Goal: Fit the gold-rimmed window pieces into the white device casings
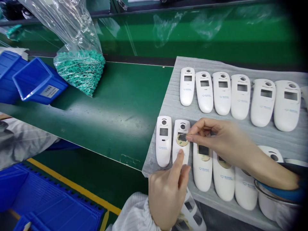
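Note:
Two rows of white plastic device shells lie on a grey foam sheet (173,80). My right hand (221,141) pinches a small dark window lens with a gold rim (182,138) over the display opening of the second shell in the near row (181,141). My left hand (168,192) is mostly curled, and its index finger presses on that shell's lower end. The first shell (163,141) to the left shows a bare window. Shells to the right (202,166) carry gold-rimmed lenses.
A green conveyor belt (115,109) runs to the left. On it rests a clear bag of small green rings (80,69). Blue bins (36,81) stand at the far left, a blue crate (48,205) lower left. A metal bowl (276,195) sits at the right.

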Action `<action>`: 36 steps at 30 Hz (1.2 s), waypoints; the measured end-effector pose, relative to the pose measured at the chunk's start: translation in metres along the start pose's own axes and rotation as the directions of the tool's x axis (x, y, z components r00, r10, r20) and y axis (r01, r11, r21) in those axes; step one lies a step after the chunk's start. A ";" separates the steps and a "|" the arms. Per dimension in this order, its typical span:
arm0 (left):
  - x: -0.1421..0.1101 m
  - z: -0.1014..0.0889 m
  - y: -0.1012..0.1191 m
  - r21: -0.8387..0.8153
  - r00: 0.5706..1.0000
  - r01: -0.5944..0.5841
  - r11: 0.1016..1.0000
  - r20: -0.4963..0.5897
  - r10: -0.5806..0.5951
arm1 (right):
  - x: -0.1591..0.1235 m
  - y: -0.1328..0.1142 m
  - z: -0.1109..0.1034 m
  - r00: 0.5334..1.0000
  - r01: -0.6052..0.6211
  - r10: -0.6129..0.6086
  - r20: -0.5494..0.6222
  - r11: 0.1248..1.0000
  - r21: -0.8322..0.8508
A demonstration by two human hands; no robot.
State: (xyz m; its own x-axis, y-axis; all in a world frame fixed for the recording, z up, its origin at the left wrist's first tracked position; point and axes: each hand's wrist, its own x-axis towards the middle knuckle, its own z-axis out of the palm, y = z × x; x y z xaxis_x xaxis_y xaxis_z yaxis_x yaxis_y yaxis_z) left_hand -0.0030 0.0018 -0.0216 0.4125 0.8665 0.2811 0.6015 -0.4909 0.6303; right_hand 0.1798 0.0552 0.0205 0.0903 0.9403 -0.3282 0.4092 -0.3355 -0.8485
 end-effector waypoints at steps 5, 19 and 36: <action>0.000 -0.001 0.001 0.003 0.999 0.016 1.000 0.040 -0.016 | -0.001 -0.001 0.000 1.000 0.003 -0.003 0.015 1.000 -0.031; 0.012 -0.006 0.003 0.121 0.993 0.032 0.992 0.109 -0.045 | -0.001 -0.003 0.000 1.000 0.006 -0.005 0.013 0.998 -0.069; 0.016 -0.007 0.004 0.175 0.993 0.035 0.984 0.104 -0.054 | -0.013 0.009 0.010 0.916 0.260 -0.381 -0.126 0.803 -0.536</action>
State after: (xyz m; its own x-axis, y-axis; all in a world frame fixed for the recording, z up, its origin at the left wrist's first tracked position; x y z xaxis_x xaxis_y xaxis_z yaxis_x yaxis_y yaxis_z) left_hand 0.0014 0.0142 -0.0094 0.4485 0.8775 0.1697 0.7263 -0.4685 0.5030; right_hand 0.1731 0.0395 0.0129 0.0417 0.9963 0.0751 0.8387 0.0060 -0.5446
